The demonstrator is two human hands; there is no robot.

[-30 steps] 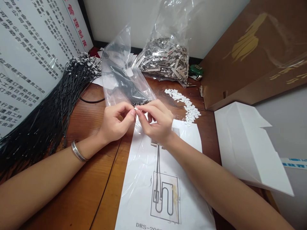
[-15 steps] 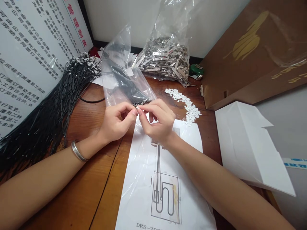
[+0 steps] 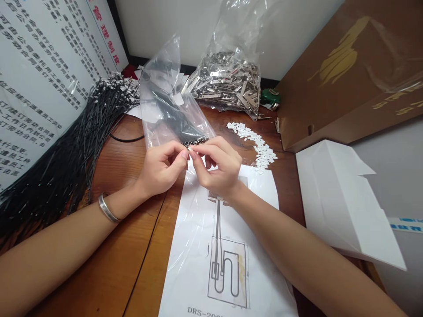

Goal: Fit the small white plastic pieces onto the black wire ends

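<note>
My left hand [image 3: 165,167] and my right hand [image 3: 218,165] meet in a pinch, fingertip to fingertip, over the top of a printed sheet. A small white piece [image 3: 189,149] shows at the right fingertips; its shape is mostly covered. What the left thumb and forefinger hold is too small and hidden to make out. Just behind the fingers lies a clear plastic bag [image 3: 161,101] of black wires [image 3: 178,121], their metal-tipped ends [image 3: 196,141] at its near opening. To the right is a curved scatter of small white plastic pieces [image 3: 262,152].
A bundle of black cables [image 3: 89,127] spreads along the left. At the back stand a bag of metal strips [image 3: 228,83] and a green tape measure [image 3: 271,98]. A brown box [image 3: 330,66] and folded white card [image 3: 343,198] bound the right. The printed drawing [image 3: 188,264] lies in front.
</note>
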